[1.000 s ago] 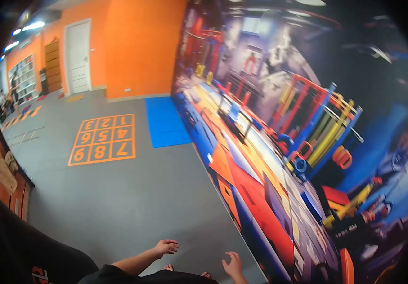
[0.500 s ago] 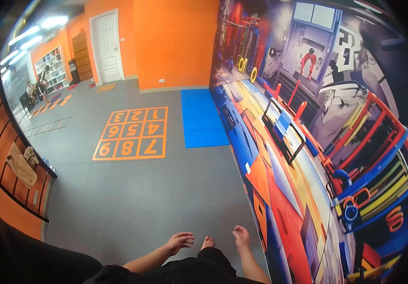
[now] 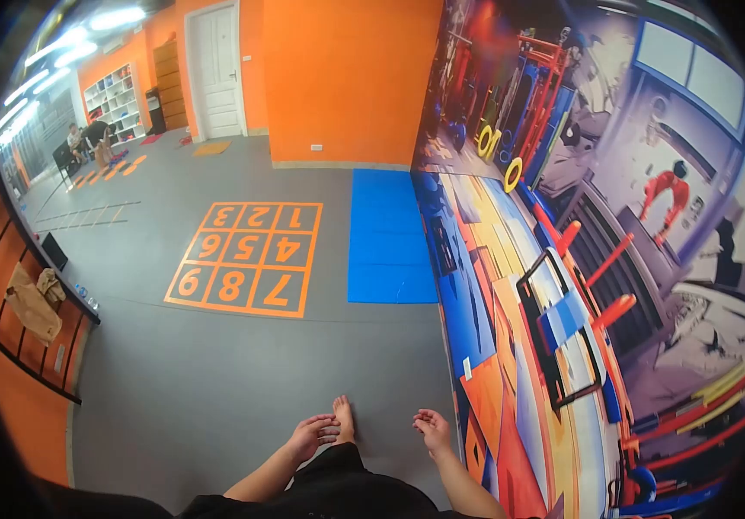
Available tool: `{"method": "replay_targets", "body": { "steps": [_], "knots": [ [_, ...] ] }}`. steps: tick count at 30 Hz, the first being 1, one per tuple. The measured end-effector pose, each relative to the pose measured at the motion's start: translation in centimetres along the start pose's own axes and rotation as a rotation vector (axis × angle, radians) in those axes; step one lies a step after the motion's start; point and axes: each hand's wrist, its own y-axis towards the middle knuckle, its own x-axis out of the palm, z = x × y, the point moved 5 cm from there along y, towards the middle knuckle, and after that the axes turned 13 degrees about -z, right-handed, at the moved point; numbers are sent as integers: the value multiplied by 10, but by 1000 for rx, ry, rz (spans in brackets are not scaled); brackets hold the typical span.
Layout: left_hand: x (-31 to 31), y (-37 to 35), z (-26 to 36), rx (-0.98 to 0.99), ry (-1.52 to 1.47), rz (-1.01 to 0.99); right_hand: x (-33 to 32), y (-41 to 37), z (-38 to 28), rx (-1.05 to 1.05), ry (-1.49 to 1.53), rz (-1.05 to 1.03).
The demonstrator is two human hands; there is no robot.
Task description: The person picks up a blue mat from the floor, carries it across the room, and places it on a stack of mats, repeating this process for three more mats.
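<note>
Both bare hands are held out low in front of my body, above the grey floor (image 3: 217,372). My left hand (image 3: 312,435) has its fingers apart and a little curled, with nothing in it. Just beside it in the view, a bare foot (image 3: 343,419) stands on the floor. My right hand (image 3: 433,430) is further right, nearer the mural wall, its fingers loosely bent and holding nothing. Neither hand touches anything.
An orange number grid (image 3: 247,259) is marked on the floor, with a blue mat (image 3: 390,238) to its right. A printed mural wall (image 3: 511,346) runs along the right. Wall bars (image 3: 9,298) carry a beige cloth (image 3: 33,303). Two people are far back left.
The grid and mat look nearer, and the mural takes up more of the view. The foot shows further forward and left. A far person has bent down.
</note>
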Motion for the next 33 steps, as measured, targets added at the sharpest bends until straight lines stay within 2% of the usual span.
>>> {"method": "replay_targets", "body": {
  "steps": [5, 8, 11, 12, 16, 19, 23, 25, 27, 29, 31, 33],
  "knots": [
    [-21, 136, 70, -24, -101, 1, -37, 103, -46, 66, -3, 107],
    [2, 215, 139, -44, 38, -70, -60, 166, -87, -64, -81, 72],
    [8, 297, 186, -122, 180, -93, -91, 218, -110, -56, -158, 138],
    [13, 319, 202, -117, 191, -97, -106, 237, -105, -102, -112, 181],
    [33, 408, 245, -133, 304, -94, -150, 299, -121, -65, -41, 264],
    [29, 468, 255, -140, 308, -64, -195, 363, -111, 29, -17, 299],
    [21, 529, 264, -185, 192, 132, -249, 474, -101, 107, 65, 264],
    [18, 536, 269, -231, 158, 241, -262, 527, -108, 145, 146, 224],
    [15, 559, 285, -203, 137, 312, -269, 590, -126, 241, 106, 188],
    [4, 584, 296, -203, 171, 332, -276, 652, -127, 215, 16, 68],
    [-7, 610, 310, -168, 247, 380, -289, 708, -113, 328, -67, 17],
    [-11, 639, 321, -167, 93, 397, -302, 753, -98, 528, -31, 59]
  ]
}}
